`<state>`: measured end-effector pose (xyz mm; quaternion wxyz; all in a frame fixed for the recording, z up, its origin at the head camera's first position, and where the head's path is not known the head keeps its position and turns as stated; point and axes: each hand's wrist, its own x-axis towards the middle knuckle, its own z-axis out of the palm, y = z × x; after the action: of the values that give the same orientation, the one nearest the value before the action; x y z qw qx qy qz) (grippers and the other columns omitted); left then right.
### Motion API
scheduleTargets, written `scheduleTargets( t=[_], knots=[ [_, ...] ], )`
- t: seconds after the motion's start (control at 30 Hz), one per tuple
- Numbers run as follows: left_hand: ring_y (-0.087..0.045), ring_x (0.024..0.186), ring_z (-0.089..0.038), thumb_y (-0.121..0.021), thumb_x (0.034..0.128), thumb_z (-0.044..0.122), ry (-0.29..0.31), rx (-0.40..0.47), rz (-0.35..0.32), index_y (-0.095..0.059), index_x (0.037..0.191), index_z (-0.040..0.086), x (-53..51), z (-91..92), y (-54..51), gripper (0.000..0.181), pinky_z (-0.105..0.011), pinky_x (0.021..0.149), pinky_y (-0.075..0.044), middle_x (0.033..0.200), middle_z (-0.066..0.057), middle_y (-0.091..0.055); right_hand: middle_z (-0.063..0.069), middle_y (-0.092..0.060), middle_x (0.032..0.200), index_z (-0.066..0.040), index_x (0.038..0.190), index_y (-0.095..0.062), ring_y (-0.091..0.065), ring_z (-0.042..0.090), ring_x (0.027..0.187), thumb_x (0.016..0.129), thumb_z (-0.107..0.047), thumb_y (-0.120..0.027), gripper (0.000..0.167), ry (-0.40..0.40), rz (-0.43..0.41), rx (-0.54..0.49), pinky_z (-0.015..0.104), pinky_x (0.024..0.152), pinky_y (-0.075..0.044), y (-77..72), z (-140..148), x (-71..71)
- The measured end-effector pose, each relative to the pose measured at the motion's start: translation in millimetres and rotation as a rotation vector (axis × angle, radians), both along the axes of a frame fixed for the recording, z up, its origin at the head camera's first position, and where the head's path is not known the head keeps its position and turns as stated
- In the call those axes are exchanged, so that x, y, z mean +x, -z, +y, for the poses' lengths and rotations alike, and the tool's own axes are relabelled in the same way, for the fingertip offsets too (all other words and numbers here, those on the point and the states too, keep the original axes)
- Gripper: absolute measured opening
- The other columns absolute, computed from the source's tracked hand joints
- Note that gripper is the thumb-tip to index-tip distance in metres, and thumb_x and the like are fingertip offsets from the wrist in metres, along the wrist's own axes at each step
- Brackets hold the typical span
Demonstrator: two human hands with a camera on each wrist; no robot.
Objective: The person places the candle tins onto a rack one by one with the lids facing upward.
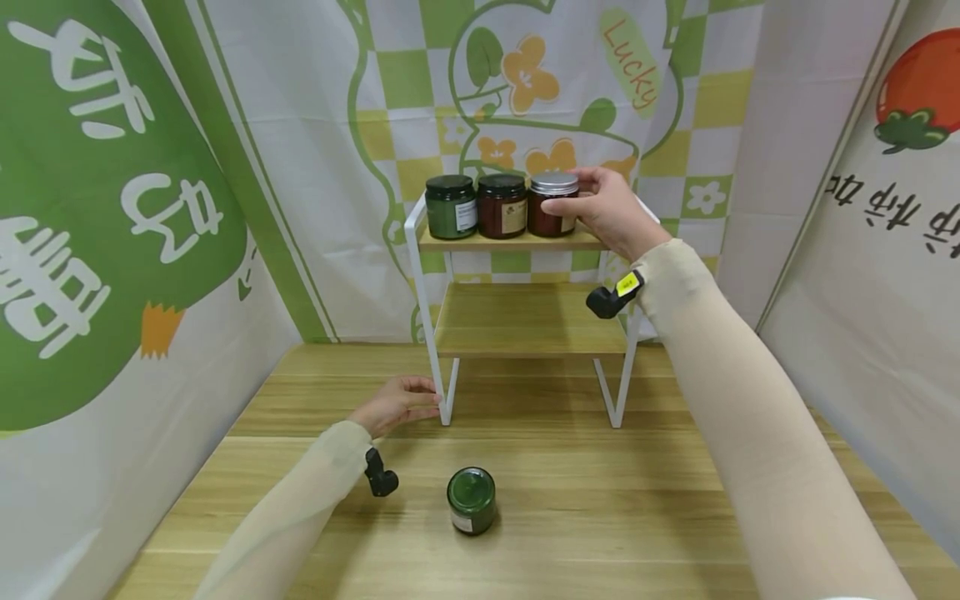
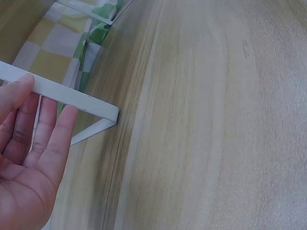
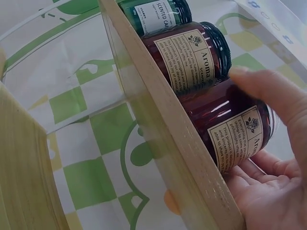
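Note:
My right hand (image 1: 611, 212) grips a dark red candle jar (image 1: 551, 218) with a silver lid, thumb on the near side and fingers behind. That jar stands at the right of a row on the top board (image 1: 517, 244) of a small two-tier shelf. Beside it are a dark red candle jar with a black lid (image 1: 502, 208) and a green candle jar (image 1: 452, 212), labels facing forward. Low at the left, my left hand (image 1: 401, 404) pinches the shelf's white metal leg (image 2: 81, 99) between thumb and fingers. A second green candle jar (image 1: 472, 500) is on the table in front.
The shelf's lower board (image 1: 532, 321) is bare wood. Its white frame stands on a wood-grain table (image 1: 570, 517). Printed cloth walls, including a green-checked back cloth (image 1: 405, 79), enclose the table at the back and both sides.

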<state>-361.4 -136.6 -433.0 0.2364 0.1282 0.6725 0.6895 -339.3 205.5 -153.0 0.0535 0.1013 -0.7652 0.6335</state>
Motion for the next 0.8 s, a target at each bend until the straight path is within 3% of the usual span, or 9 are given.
scheduleTargets(
  t=[0.23, 0.4, 0.6, 0.8],
  knots=[
    [-0.062, 0.107, -0.029, -0.057, 0.0942, -0.004, 0.009, 0.003, 0.005, -0.059, 0.097, 0.007, -0.9, -0.6, 0.4, 0.012, -0.036, 0.097, -0.056, 0.098, -0.005, -0.060, 0.012, -0.039, 0.145, -0.007, 0.148, -0.032, -0.045, 0.019, 0.125, 0.086, -0.017, -0.073, 0.075, 0.024, 0.070, -0.002, 0.025, 0.104, -0.044, 0.0, 0.9, 3.5],
    [-0.063, 0.106, -0.028, -0.057, 0.0943, -0.004, 0.019, 0.004, 0.018, -0.059, 0.097, 0.007, -1.6, -1.8, 0.1, 0.011, -0.037, 0.098, -0.055, 0.097, -0.004, -0.060, 0.011, -0.042, 0.143, -0.005, 0.144, -0.036, -0.043, 0.023, 0.132, 0.084, -0.011, -0.075, 0.072, 0.010, 0.126, -0.118, 0.029, 0.113, -0.040, -2.9, 5.9, 8.8],
    [-0.064, 0.102, -0.024, -0.057, 0.0943, -0.004, 0.024, 0.009, 0.030, -0.058, 0.097, 0.006, -2.0, -1.6, 0.3, 0.010, -0.038, 0.098, -0.055, 0.097, -0.003, -0.060, 0.007, -0.052, 0.123, -0.001, 0.140, -0.041, -0.049, 0.022, 0.124, 0.081, 0.002, -0.075, 0.068, -0.044, 0.169, -0.343, 0.018, 0.097, -0.051, -7.9, 13.1, 18.8],
    [-0.064, 0.102, -0.024, -0.056, 0.0945, -0.004, 0.021, 0.012, 0.026, -0.058, 0.097, 0.006, -1.6, -0.6, 0.1, 0.010, -0.036, 0.096, -0.056, 0.096, -0.003, -0.060, 0.009, -0.054, 0.124, 0.001, 0.137, -0.042, -0.048, 0.025, 0.128, 0.080, 0.006, -0.075, 0.066, -0.082, 0.223, -0.425, 0.017, 0.093, -0.054, -11.2, 20.1, 39.4]
  ],
)
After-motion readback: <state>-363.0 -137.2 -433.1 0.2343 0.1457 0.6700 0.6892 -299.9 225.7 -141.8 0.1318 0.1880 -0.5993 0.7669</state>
